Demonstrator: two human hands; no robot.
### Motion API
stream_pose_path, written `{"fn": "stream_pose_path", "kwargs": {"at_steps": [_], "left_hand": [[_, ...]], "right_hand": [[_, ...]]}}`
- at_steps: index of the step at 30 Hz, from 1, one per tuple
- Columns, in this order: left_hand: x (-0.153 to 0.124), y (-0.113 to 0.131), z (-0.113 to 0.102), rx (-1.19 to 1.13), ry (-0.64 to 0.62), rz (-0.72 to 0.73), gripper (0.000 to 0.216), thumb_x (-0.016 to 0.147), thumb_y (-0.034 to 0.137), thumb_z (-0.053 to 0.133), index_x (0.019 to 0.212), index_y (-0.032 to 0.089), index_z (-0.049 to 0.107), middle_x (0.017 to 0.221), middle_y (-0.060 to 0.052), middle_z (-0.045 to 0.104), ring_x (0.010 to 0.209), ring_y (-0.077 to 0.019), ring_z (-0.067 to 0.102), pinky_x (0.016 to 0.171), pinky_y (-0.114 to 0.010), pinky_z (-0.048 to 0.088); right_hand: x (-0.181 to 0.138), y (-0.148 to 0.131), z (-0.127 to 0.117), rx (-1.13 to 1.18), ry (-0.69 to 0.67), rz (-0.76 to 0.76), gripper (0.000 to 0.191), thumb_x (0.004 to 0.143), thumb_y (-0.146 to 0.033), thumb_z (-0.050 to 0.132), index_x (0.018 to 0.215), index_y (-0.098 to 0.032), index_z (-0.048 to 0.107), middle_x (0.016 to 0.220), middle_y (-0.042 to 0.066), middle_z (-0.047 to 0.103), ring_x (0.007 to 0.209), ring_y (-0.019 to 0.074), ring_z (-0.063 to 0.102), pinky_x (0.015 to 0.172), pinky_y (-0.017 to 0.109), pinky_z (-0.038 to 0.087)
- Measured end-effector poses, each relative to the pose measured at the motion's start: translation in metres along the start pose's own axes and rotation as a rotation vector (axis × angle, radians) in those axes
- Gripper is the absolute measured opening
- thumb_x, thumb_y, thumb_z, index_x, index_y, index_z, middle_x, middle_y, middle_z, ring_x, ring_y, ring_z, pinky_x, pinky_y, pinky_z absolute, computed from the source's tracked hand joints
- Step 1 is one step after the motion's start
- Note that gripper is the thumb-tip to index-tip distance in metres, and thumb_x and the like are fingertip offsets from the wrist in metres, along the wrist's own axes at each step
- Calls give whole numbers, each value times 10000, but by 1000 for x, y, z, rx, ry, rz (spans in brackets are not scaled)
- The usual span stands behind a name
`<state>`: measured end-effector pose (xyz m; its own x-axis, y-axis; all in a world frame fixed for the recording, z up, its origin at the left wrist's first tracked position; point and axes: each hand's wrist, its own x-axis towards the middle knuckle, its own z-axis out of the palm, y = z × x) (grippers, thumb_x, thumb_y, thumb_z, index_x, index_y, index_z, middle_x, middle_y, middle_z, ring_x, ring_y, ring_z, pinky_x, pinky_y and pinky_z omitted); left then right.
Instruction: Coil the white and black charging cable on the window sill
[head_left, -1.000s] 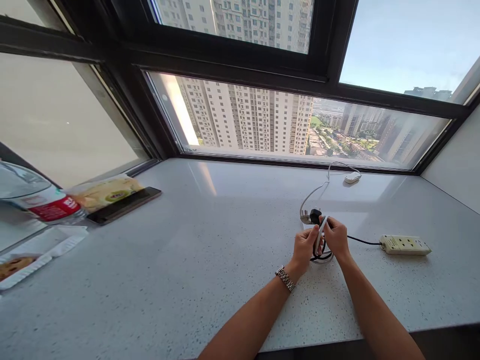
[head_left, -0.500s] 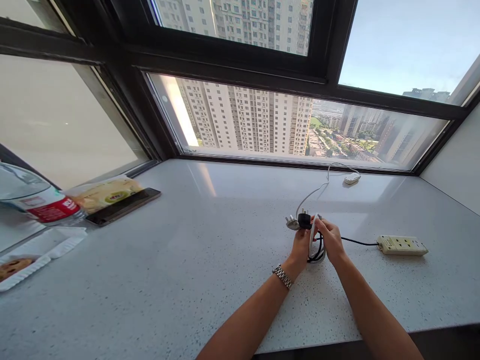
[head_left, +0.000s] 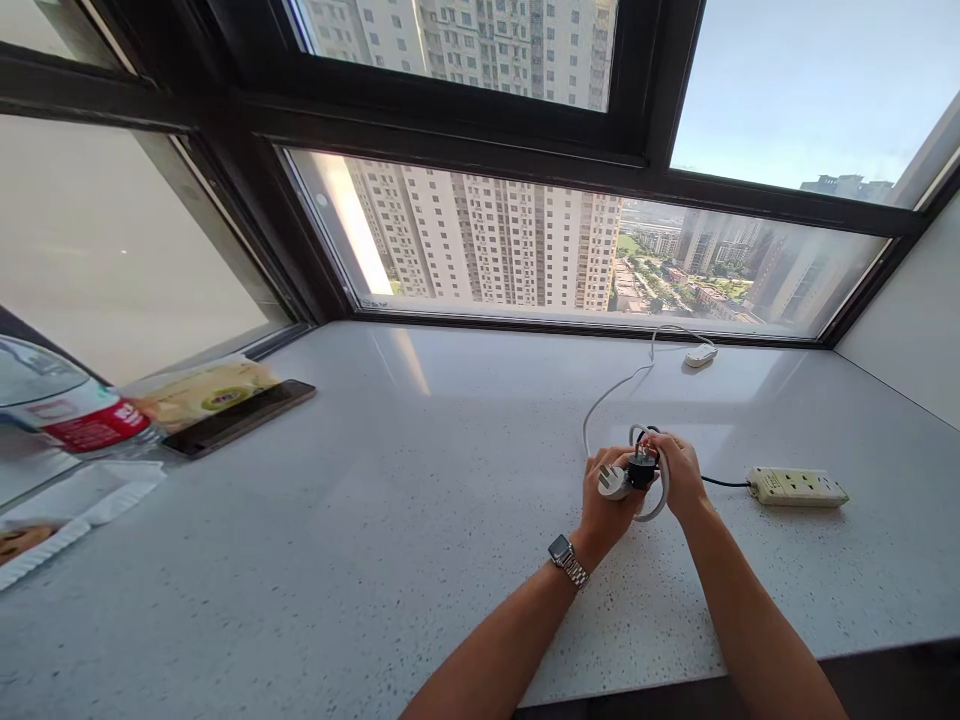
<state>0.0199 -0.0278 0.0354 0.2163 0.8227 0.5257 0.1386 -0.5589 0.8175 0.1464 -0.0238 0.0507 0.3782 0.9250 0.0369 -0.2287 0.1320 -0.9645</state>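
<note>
no readable writing: red label on the water bottle (head_left: 71, 420) and print on the snack packet (head_left: 202, 388) too blurred. left hand (head_left: 609, 497) and right hand (head_left: 679, 472) both closed around the coiled cable bundle (head_left: 641, 470), white and black plugs on top, held just above the countertop (head_left: 375, 500). power strip (head_left: 798, 487) lies right of the hands, well back from the front edge. broad bare counter between hands and phone (head_left: 240, 418).

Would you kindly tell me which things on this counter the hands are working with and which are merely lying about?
In hand:
left hand
right hand
white plug
black plug
coiled cords
power strip, on the black cord

Lying about:
phone
snack packet
water bottle
white adapter
</note>
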Motion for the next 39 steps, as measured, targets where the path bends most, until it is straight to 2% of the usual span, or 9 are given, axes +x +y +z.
{"fn": "stream_pose_path", "kwargs": {"at_steps": [4, 11, 16, 19, 23, 26, 29, 33, 39], "left_hand": [[10, -6, -8, -244, 162, -58, 189, 756, 390, 659, 840, 223, 635, 956, -68, 667, 951, -236, 595, 903, -391, 430], [30, -8, -31, -621, 425, -260, 352, 684, 507, 694, 736, 173, 596, 798, -52, 680, 864, -205, 649, 921, -396, 453], [32, 2, -54, -786, 481, -362, 475, 583, 587, 733, 636, 149, 556, 604, 14, 586, 646, -164, 652, 746, -352, 537], [28, 11, -63, -824, 411, -404, 481, 581, 580, 745, 623, 142, 551, 589, 22, 574, 611, -140, 638, 696, -312, 548], [23, 20, -66, -767, 279, -411, 469, 587, 565, 751, 610, 130, 577, 616, -6, 604, 671, -158, 651, 678, -287, 550], [22, 23, -67, -735, 244, -392, 471, 581, 569, 752, 613, 124, 601, 652, -24, 621, 718, -180, 660, 693, -296, 554], [21, 24, -65, -718, 211, -357, 455, 618, 565, 732, 629, 125, 618, 680, -35, 633, 756, -190, 659, 730, -321, 554], [14, 24, -55, -626, 72, -291, 413, 671, 537, 709, 657, 129, 643, 705, -47, 648, 780, -192, 641, 773, -338, 537], [0, 22, -37, -586, -120, -256, 383, 701, 515, 692, 674, 133, 670, 692, -48, 635, 719, -182, 608, 724, -332, 520]], "right_hand": [[18, 1, -17, 226, 88, 154, 177, 655, -302, 670, 591, -190, 548, 650, 31, 638, 576, 149, 577, 532, 269, 490], [23, -4, -20, 349, -104, 324, 194, 793, -260, 609, 647, -187, 504, 500, -73, 405, 361, 42, 362, 406, 180, 419], [19, -7, -24, 313, -340, 306, 301, 732, -417, 690, 654, -166, 544, 484, -116, 258, 328, 13, 197, 343, 168, 304], [20, -5, -27, 191, -365, 296, 409, 658, -520, 734, 616, -159, 548, 452, -125, 229, 322, 8, 184, 330, 169, 271], [22, 2, -26, 29, -219, 222, 479, 627, -611, 720, 633, -157, 566, 413, -123, 248, 301, 18, 219, 308, 176, 236], [19, 3, -21, -95, -70, 11, 446, 657, -584, 707, 752, -159, 611, 472, -79, 410, 332, 49, 354, 323, 188, 289], [12, 0, -16, -291, 54, -317, 384, 749, -516, 641, 921, -173, 648, 734, 26, 614, 550, 125, 572, 414, 211, 412], [-2, 2, -2, -465, -128, -519, 371, 854, -427, 519, 1114, -192, 641, 992, 89, 664, 756, 174, 633, 554, 259, 496], [-10, 13, 16, -459, -219, -341, 409, 854, -426, 487, 1096, -159, 682, 595, -3, 597, 487, 111, 511, 488, 226, 440]]}}
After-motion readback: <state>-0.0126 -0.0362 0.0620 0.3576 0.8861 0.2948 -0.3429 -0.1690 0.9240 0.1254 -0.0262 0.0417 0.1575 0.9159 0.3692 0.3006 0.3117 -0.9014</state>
